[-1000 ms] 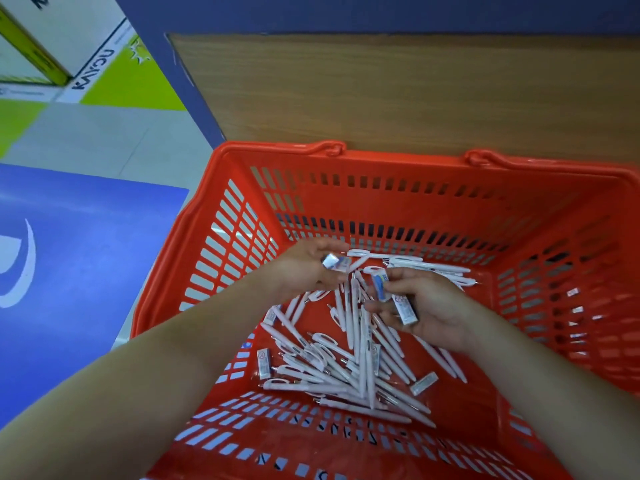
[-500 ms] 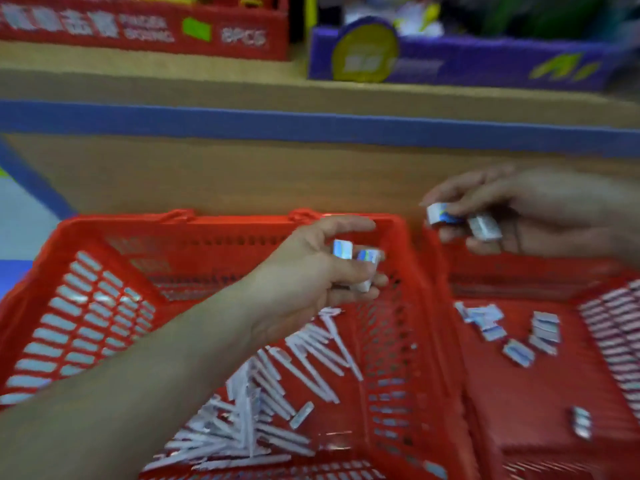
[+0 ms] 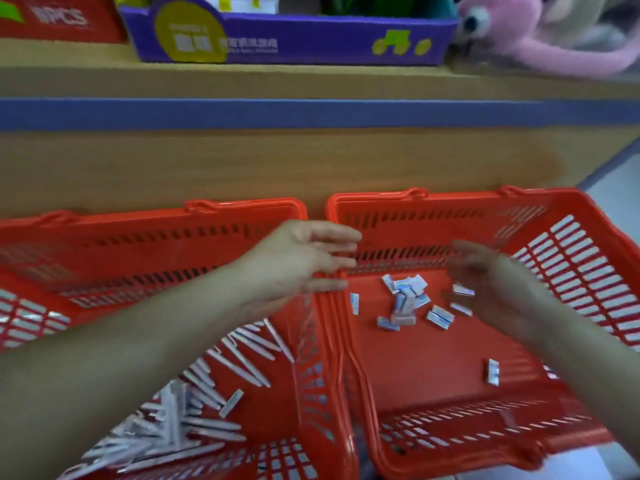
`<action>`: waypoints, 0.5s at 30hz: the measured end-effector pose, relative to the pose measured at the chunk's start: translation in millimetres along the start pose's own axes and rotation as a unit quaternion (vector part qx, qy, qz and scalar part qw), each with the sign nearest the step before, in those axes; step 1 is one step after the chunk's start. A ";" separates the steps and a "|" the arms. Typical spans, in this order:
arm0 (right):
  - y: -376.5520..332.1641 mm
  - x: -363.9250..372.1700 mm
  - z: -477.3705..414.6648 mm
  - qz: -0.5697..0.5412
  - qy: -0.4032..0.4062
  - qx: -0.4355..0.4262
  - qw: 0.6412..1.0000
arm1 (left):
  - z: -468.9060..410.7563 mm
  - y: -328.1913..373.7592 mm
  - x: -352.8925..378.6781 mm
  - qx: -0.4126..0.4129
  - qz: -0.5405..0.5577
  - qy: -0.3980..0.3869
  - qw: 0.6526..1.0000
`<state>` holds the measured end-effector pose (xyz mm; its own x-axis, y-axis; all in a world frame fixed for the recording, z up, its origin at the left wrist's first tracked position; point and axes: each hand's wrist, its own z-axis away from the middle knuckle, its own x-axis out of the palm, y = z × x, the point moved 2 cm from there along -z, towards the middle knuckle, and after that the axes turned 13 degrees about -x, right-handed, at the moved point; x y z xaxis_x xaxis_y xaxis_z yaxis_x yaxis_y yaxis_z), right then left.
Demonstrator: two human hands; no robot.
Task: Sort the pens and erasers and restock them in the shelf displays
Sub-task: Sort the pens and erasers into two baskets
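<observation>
Head cam: white pens (image 3: 194, 407) piled, erasers (image 3: 407, 299) blue/white wrapped, blurry

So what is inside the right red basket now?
Small wrapped erasers lie scattered on the floor of the right basket; no pens are visible. The right hand hides some of its floor.

One view only, from my head: looks forward and down, close over two red baskets side by side, left basket (image 3: 242, 216) and right basket (image 3: 433, 206). My forearms enter from the bottom edge. Shelf (image 3: 311, 84) fills the top. Wide-angle, edges blurred.
</observation>
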<state>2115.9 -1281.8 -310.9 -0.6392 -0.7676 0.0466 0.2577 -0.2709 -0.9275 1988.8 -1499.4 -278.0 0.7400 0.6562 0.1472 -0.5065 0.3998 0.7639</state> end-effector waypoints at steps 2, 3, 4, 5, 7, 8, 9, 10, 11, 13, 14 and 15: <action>-28.1 23.3 -0.4 0.010 -0.037 -0.041 0.998 | 10.5 -6.3 -36.8 0.025 0.038 0.049 0.998; -42.6 41.1 1.1 0.020 -0.081 -0.061 0.995 | 15.1 -12.0 -55.7 0.029 0.049 0.079 0.995; -54.8 64.6 3.4 0.042 -0.135 -0.074 0.987 | 19.3 -20.3 -75.6 0.029 0.056 0.112 0.992; -62.9 91.3 6.9 0.072 -0.190 -0.080 0.976 | 22.3 -30.9 -95.0 0.022 0.055 0.143 0.988; -63.9 145.8 14.0 0.140 -0.279 -0.081 0.947 | 21.8 -55.5 -128.8 -0.008 0.039 0.197 0.980; -56.7 170.6 17.4 0.180 -0.317 -0.074 0.928 | 16.7 -69.0 -143.3 -0.024 0.023 0.218 0.975; -45.3 193.0 19.5 0.223 -0.349 -0.063 0.908 | 7.9 -82.4 -156.1 -0.036 -0.005 0.236 0.971; -30.7 212.1 19.2 0.270 -0.371 -0.052 0.887 | -4.0 -94.2 -165.2 -0.039 -0.049 0.254 0.965; -13.7 228.2 16.4 0.317 -0.387 -0.044 0.865 | -17.7 -104.9 -171.1 -0.038 -0.118 0.269 0.955; 21.4 249.6 3.4 0.421 -0.387 -0.067 0.818 | -44.9 -120.3 -172.9 -0.031 -0.295 0.285 0.911; 36.0 257.3 -3.8 0.468 -0.368 -0.092 0.798 | -54.0 -126.8 -170.6 -0.025 -0.381 0.284 0.879; 49.4 263.2 -10.6 0.497 -0.342 -0.114 0.789 | -59.5 -133.2 -168.9 -0.013 -0.442 0.277 0.853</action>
<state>1952.7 -1491.1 -348.4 0.3574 -0.6895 -0.6300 0.1984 0.7152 -0.6701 1905.0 -1625.4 -441.9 0.5189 0.2890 -0.8045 0.1268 0.9047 0.4068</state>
